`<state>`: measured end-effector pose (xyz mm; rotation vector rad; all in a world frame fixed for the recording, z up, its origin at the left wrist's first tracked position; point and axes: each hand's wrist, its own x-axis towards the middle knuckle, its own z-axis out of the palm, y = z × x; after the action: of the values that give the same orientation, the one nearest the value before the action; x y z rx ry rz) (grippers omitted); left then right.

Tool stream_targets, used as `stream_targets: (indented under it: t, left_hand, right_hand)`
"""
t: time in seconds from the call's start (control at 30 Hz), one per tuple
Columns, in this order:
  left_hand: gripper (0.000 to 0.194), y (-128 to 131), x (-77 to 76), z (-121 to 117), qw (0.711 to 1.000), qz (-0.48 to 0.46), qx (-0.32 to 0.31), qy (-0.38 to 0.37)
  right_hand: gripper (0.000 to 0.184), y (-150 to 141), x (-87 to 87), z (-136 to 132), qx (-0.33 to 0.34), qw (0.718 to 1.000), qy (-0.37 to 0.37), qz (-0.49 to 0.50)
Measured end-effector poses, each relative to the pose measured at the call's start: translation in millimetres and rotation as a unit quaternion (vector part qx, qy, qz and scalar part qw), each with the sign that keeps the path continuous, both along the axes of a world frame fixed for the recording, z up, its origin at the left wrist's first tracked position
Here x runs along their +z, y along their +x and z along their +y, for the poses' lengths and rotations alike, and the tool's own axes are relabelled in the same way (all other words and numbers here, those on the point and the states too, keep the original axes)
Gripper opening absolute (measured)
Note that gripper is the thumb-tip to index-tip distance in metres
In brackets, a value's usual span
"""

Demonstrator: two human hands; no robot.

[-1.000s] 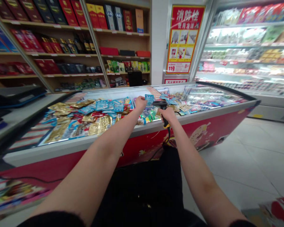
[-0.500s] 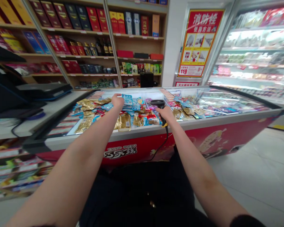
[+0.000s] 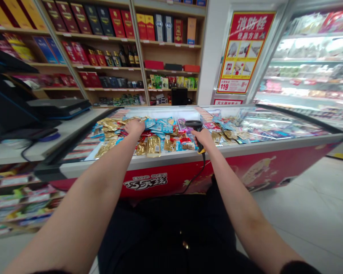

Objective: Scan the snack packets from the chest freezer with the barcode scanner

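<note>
My right hand [image 3: 205, 139] is shut around the grip of a black and yellow handheld barcode scanner [image 3: 193, 124], whose head points forward over the chest freezer [image 3: 217, 151]. A dark cord [image 3: 198, 174] hangs from the scanner down the freezer's red front. My left hand [image 3: 135, 127] reaches palm down into the freezer, its fingers on a heap of gold and blue snack packets [image 3: 154, 146]. The hand hides whatever lies under it, so I cannot tell whether it grips a packet.
Wooden shelves of boxed liquor and bottles [image 3: 114, 49] stand behind the freezer. A red fire-hydrant poster [image 3: 246, 52] hangs beyond it, beside a lit refrigerated case [image 3: 311, 64] on the right. A counter with dark equipment [image 3: 57, 108] is on the left.
My left hand has moved left across the packets. The view has turned left. My right hand still grips the scanner near the freezer's front edge.
</note>
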<state>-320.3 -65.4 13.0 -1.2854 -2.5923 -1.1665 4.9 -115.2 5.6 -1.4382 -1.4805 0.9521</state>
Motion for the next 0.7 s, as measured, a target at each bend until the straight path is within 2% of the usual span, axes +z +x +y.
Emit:
stream_targets:
  t: [0.13, 0.23, 0.33, 0.5, 0.6, 0.7]
  left_hand:
    - [0.035, 30, 16.3, 2, 0.999, 0.025, -0.006, 0.031]
    - [0.038, 68, 25.7, 9, 0.998, 0.027, -0.048, 0.042]
    - [0.038, 113, 26.8, 21, 0.993, 0.031, -0.107, 0.048]
    - [0.036, 192, 13.6, 41, 0.97, 0.045, -0.237, 0.022]
    - [0.029, 236, -1.7, 51, 0.948, 0.073, -0.309, -0.032]
    - [0.037, 276, -21.0, 58, 0.93, 0.098, -0.342, -0.094]
  right_hand:
    - [0.022, 15, 4.1, -4, -0.02, 1.0, 0.002, 0.012]
    - [0.019, 31, 4.0, -6, -0.039, 0.999, -0.008, 0.038]
    - [0.019, 51, 0.2, -5, -0.061, 0.997, -0.021, 0.051]
    - [0.019, 88, -7.5, -4, -0.093, 0.993, -0.018, 0.067]
    - [0.021, 111, -11.7, -4, -0.115, 0.99, -0.032, 0.069]
    - [0.023, 131, -18.6, -3, -0.132, 0.987, -0.04, 0.078]
